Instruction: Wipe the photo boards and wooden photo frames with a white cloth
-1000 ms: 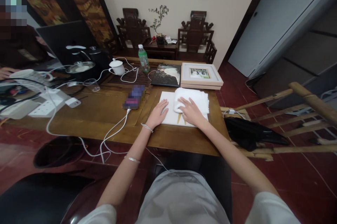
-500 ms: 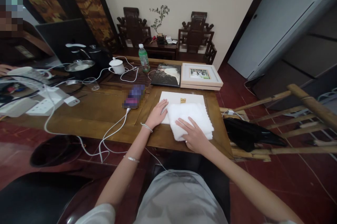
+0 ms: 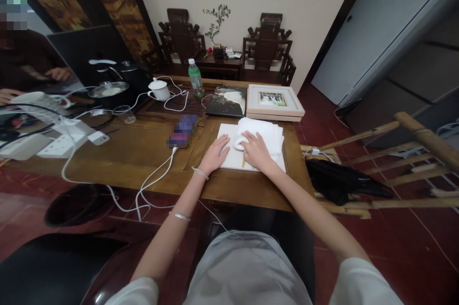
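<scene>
White towel (image 3: 263, 134), folded thick, sits at centre frame on the upper right part of a white flat panel (image 3: 229, 157) lying on the wooden table (image 3: 143, 152). Right hand (image 3: 255, 150) rests palm-down on the towel's near left edge, fingers spread and nearly flat, pressing rather than gripping; one fold of cloth curls up just ahead of the fingertips. Cannot tell whether any cloth is pinched beneath the palm. Left hand (image 3: 216, 153) lies flat and open on the panel's left edge, holding nothing, apparently pinning the panel so it does not slide under the cloth's pressure. Bracelets on the left wrist and forearm.

A thin yellowish mark shows on the panel just below the right hand; too small to identify.

Surroundings:
- Framed picture (image 3: 274, 100) just beyond the towel, upper centre, apart from it.
- Dark picture panel (image 3: 227, 101) beside the frame, to its left.
- Green bottle (image 3: 195, 79) standing upright farther back.
- White lidded cup (image 3: 159, 90) left of the bottle, with white cables looping round it.
- Blurred phone (image 3: 183, 131) left of the panel, its charging cable trailing off the near table edge.
- Power strip (image 3: 60, 145) at far left.
- Another person's hand (image 3: 57, 74) at upper left, well away.
- Black bag (image 3: 340, 181) on the bamboo chair at right.
</scene>
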`<action>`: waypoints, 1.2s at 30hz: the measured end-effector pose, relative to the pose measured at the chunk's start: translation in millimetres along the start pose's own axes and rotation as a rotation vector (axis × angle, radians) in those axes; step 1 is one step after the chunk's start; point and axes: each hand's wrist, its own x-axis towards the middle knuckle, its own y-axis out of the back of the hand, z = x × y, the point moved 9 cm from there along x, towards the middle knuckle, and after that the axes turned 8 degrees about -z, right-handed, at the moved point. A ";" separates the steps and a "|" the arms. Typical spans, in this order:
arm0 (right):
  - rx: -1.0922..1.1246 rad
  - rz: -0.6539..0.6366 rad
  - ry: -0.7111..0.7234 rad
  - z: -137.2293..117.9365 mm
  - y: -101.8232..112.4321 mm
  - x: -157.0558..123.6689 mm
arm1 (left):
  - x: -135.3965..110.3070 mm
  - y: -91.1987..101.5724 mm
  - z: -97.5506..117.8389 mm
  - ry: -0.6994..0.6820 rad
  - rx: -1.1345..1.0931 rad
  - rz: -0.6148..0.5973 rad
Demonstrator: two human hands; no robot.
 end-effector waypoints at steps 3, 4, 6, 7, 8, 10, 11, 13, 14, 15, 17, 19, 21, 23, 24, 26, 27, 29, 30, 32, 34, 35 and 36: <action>-0.010 0.005 0.000 -7.3 -4.4 -3.2 | 0.2 -0.7 0.8 0.001 0.000 -0.009; -0.011 0.003 0.007 -10.2 -5.5 -6.8 | 0.3 -0.8 1.1 0.004 0.003 -0.010; -0.012 -0.006 0.027 -16.6 -7.1 -16.5 | 0.5 -0.9 1.6 0.009 0.011 -0.011; -0.012 -0.011 0.040 -20.3 -7.7 -21.9 | 0.6 -0.9 1.9 0.009 0.013 -0.011; -0.013 -0.016 0.053 -24.2 -8.1 -27.3 | 0.7 -0.9 2.3 0.008 0.012 -0.010; -0.011 -0.026 0.079 -31.8 -8.6 -36.5 | 0.8 -0.7 2.9 0.005 0.006 -0.007; -0.009 -0.030 0.089 -34.7 -8.5 -39.4 | 0.7 -0.6 2.9 0.005 0.004 -0.005; 0.000 -0.040 0.099 -37.0 -7.6 -40.6 | 0.6 -0.5 2.7 0.006 0.008 -0.004; 0.006 -0.044 0.098 -35.8 -6.8 -38.5 | 0.5 -0.5 2.5 0.006 0.011 -0.003; 0.013 -0.047 0.095 -33.2 -5.9 -34.7 | 0.3 -0.5 2.3 0.005 0.015 -0.002; 0.025 -0.049 0.082 -24.2 -3.8 -22.6 | 0.2 -0.6 1.7 0.001 0.019 0.001; 0.034 -0.044 0.062 -12.1 -1.8 -7.0 | 0.1 -0.8 0.5 -0.001 0.015 0.003; 0.037 -0.034 0.033 0.1 -0.4 9.1 | 0.2 -1.2 -1.0 0.001 0.011 0.003; 0.035 -0.025 0.003 8.7 -0.1 21.7 | 0.3 -1.5 -2.2 0.003 0.006 0.001; 0.032 -0.023 -0.009 10.6 -0.4 25.7 | 0.3 -1.6 -2.3 0.002 0.005 -0.001; 0.024 -0.021 -0.015 8.7 -1.6 27.3 | 0.2 -1.7 -2.0 0.000 0.002 -0.004; 0.020 -0.023 -0.007 5.0 -2.4 24.6 | 0.2 -1.6 -1.7 0.001 0.001 -0.004; 0.015 -0.034 0.027 -7.1 -3.8 12.3 | 0.0 -1.3 -1.0 0.006 0.002 0.001; 0.014 -0.043 0.049 -14.7 -4.2 3.1 | 0.0 -1.2 -0.7 0.008 0.004 0.003; 0.014 -0.062 0.088 -31.0 -3.4 -19.3 | 0.2 -1.4 -0.1 0.007 0.010 0.003; 0.016 -0.075 0.129 -48.1 0.1 -42.7 | 0.4 -2.0 -0.1 0.002 0.013 -0.003; 0.020 -0.081 0.155 -56.6 2.6 -53.2 | 0.4 -2.4 -0.4 0.000 0.011 -0.008; 0.027 -0.089 0.183 -64.5 5.2 -61.7 | 0.5 -2.8 -0.7 -0.004 0.006 -0.014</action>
